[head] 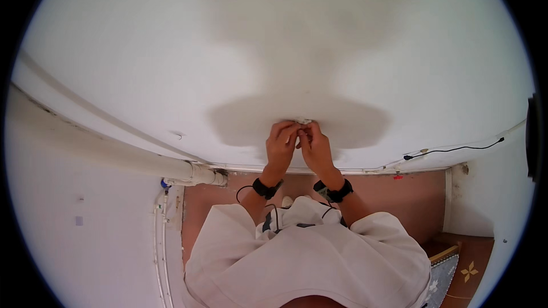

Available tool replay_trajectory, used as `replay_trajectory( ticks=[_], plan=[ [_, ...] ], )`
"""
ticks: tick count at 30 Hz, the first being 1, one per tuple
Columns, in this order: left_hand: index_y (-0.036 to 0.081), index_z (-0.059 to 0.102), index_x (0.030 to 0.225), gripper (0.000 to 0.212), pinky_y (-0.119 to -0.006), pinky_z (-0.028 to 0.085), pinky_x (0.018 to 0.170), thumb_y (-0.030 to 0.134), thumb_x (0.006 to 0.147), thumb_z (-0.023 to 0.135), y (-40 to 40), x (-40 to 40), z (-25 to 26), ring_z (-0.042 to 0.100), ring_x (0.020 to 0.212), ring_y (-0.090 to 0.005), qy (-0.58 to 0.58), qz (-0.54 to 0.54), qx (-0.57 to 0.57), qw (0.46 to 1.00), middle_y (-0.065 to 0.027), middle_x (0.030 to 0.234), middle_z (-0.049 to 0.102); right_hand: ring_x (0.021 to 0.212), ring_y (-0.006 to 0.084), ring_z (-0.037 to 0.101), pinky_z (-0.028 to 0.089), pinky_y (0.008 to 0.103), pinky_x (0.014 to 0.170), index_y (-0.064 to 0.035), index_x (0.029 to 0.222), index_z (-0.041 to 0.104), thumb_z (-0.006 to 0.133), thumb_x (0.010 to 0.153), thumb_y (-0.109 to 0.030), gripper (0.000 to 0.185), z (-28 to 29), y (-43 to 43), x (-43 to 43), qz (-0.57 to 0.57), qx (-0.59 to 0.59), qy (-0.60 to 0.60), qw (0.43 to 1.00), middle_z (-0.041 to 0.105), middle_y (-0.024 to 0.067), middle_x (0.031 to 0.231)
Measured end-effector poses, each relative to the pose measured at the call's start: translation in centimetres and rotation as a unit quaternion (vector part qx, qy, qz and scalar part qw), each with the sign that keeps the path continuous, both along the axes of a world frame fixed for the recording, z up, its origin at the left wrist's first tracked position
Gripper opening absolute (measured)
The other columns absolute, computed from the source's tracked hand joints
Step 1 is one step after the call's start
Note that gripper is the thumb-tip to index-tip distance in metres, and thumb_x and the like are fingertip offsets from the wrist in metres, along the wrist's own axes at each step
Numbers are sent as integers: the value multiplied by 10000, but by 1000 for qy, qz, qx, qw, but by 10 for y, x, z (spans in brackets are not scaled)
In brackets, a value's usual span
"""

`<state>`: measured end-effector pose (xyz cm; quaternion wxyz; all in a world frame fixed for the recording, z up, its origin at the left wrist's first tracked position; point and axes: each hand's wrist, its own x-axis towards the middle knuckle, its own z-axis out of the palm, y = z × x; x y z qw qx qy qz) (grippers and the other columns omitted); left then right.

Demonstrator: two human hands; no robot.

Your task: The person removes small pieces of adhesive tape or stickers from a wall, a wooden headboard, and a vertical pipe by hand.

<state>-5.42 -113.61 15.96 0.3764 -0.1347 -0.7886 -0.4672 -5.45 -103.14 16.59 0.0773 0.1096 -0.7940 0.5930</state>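
Note:
Both hands are raised close together at a white wall [171, 72], in front of the chest. My left hand [280, 141] and my right hand [316, 142] meet at the fingertips beside a small whitish, rough patch or fitting [303, 120] on the wall. The fingers are bent and bunched, and they cover most of whatever lies between them. Whether a small object is pinched there cannot be made out. A black strap with a device [267, 189] sits on the left wrist, another [334, 191] on the right, each with a thin dark cable. My shadow falls on the wall around the hands.
A thick pale pipe [188, 170] runs along the left, above thin white pipes [160, 239] with a blue-handled valve [164, 183]. At right, a black cable [456, 149] hangs along the wall. Wooden furniture [479, 261] stands lower right on the reddish floor [398, 205].

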Motion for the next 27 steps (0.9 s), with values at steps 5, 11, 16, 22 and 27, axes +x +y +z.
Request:
replay_trajectory(
  ticks=[5,11,16,22,27],
  plan=[
    [47,635,875,200,-289,502,598,-64,709,630,-9,-8,40,586,766,-212,119,148,-6,982,-81,909,576,597,240,621,477,318,526,-25,975,464,504,856,-119,157,43,-18,-7,48,-29,56,997,618,113,763],
    [29,646,896,216,-291,486,672,-87,716,616,36,-19,100,582,805,-221,167,104,4,980,-91,966,580,652,208,634,488,288,569,-14,989,472,512,849,-76,159,95,16,-15,8,-121,140,983,615,119,803],
    [29,650,915,262,-268,523,622,-110,699,604,88,-25,108,609,803,-209,171,-37,4,985,-91,956,584,693,137,607,481,240,588,-5,969,472,499,864,-33,112,86,70,-18,-54,-215,147,964,610,98,789],
    [47,647,923,312,-267,538,597,-119,662,608,113,-24,80,612,758,-207,142,-119,-63,981,-76,935,587,644,96,558,467,218,561,14,921,464,459,893,-35,56,56,100,-3,-123,-230,103,960,598,81,760],
    [52,646,920,307,-262,540,590,-101,655,624,98,-13,58,610,739,-187,69,-138,-107,982,-67,918,585,639,99,562,457,218,548,17,902,459,463,894,-43,61,27,98,5,-125,-180,43,975,598,82,732]
  ],
)
